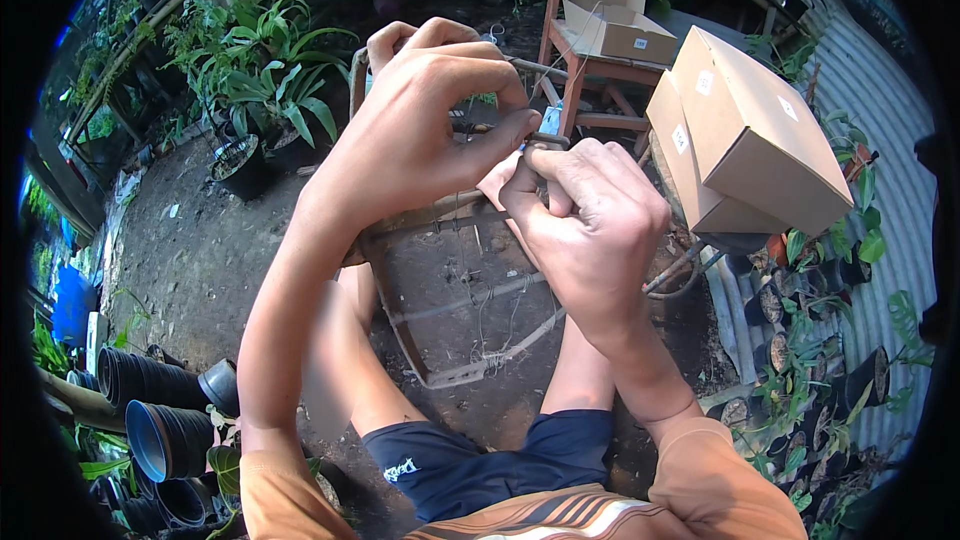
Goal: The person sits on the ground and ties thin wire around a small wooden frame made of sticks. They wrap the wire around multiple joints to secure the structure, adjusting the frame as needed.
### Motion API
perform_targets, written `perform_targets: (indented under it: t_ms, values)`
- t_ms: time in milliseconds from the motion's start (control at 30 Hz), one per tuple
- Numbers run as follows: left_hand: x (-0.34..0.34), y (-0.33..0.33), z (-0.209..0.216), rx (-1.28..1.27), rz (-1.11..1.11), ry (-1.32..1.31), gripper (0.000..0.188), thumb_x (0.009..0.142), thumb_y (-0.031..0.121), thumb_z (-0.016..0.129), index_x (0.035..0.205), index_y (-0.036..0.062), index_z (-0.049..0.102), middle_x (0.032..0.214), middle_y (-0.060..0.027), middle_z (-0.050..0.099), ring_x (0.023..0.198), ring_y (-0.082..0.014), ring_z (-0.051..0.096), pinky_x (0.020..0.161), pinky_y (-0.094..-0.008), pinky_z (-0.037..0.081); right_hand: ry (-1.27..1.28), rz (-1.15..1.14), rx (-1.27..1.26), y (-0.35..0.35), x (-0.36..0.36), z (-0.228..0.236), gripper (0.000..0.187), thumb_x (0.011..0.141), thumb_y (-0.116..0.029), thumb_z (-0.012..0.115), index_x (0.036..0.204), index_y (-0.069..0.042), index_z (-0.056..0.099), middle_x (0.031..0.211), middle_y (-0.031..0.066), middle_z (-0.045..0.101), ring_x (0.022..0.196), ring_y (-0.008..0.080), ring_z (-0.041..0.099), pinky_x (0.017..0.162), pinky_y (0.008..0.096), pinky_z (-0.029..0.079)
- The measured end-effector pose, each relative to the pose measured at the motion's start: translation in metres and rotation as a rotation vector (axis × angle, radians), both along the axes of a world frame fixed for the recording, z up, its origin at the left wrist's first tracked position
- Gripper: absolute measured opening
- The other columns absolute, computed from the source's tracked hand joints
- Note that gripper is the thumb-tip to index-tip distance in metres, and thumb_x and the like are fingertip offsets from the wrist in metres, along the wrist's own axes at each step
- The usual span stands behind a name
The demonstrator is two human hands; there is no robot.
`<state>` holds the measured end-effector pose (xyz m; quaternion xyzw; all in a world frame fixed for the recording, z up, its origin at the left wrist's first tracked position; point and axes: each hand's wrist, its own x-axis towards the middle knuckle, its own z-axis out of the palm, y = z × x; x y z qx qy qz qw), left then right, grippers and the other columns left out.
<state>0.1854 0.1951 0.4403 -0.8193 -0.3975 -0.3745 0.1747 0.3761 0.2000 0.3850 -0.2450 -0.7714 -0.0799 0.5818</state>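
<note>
My left hand (440, 105) is raised in front of me, thumb and forefinger bent together in a pinch. My right hand (600, 215) meets it there, its fingers curled tightly and its thumb pressed in. Where the fingertips come together, a short dark rod-like piece (552, 139) and a small bluish spot show. The fingers cover most of what they grip, so its kind is unclear. Below the hands, between my legs, stands a worn frame (393, 318) with crossbars and loose thin wires hanging from it.
A reddish wooden chair (572, 90) at the back bears an open cardboard box (640, 43). Larger closed boxes (770, 130) stand to the right, before corrugated metal sheeting (865, 110). Potted plants (240, 168) stand at the left, stacked black pots (155, 380) at lower left.
</note>
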Motion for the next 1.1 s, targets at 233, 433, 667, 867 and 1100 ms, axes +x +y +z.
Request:
perform_targets:
  t_ms: [233,433,667,867,1100]
  values:
    - [-0.002,0.006,0.003,0.042,0.032,-0.02,0.015,0.087,0.021,0.085,0.087,0.0088,0.076,0.094,-0.0038,0.073,0.108,-0.024,0.062,0.107,-0.045,0.037,-0.029,0.273,-0.409,0.006,0.024,0.011,0.015,0.09,-0.006,0.081,0.102,0.003,0.083,0.079,0.0112,0.072,0.067,0.0174,0.069,0.062,0.0297,0.054]
    - [0.009,0.007,-0.002,0.003,0.012,-0.025,0.015,0.087,0.022,0.085,0.086,0.0087,0.077,0.094,-0.0055,0.073,0.108,-0.0247,0.063,0.109,-0.0475,0.034,0.287,0.544,-0.954,0.028,0.034,0.006,0.019,0.095,-0.014,0.083,0.103,0.003,0.083,0.087,0.0079,0.08,0.076,0.0097,0.072,0.072,0.0247,0.058]
    - [0.024,0.018,-0.007,-0.004,-0.019,-0.078,0.012,0.086,0.021,0.081,0.088,0.0097,0.077,0.089,-0.0061,0.071,0.106,-0.0271,0.062,0.105,-0.0497,0.034,0.206,0.403,-0.98,0.03,0.05,0.02,0.019,0.094,-0.013,0.082,0.103,0.003,0.083,0.086,0.0061,0.079,0.073,0.0055,0.066,0.068,0.0216,0.053]
    - [0.043,0.034,-0.015,0.158,-0.013,-0.124,0.01,0.081,0.018,0.074,0.081,0.01,0.079,0.076,-0.0087,0.075,0.097,-0.0335,0.07,0.102,-0.0579,0.035,0.047,-0.059,-0.677,0.013,0.041,0.03,0.024,0.082,-0.019,0.088,0.083,0.004,0.078,0.064,0.002,0.071,0.062,0.0093,0.068,0.061,0.0293,0.052]
    - [0.052,0.047,-0.016,0.154,0.014,-0.154,0.011,0.078,0.017,0.074,0.081,0.0099,0.082,0.078,-0.0139,0.075,0.097,-0.0341,0.072,0.105,-0.0599,0.036,-0.108,-0.31,-0.314,0.013,0.03,0.032,0.027,0.077,-0.021,0.089,0.077,0.001,0.072,0.056,0.0011,0.055,0.054,0.0097,0.052,0.058,0.0309,0.047]
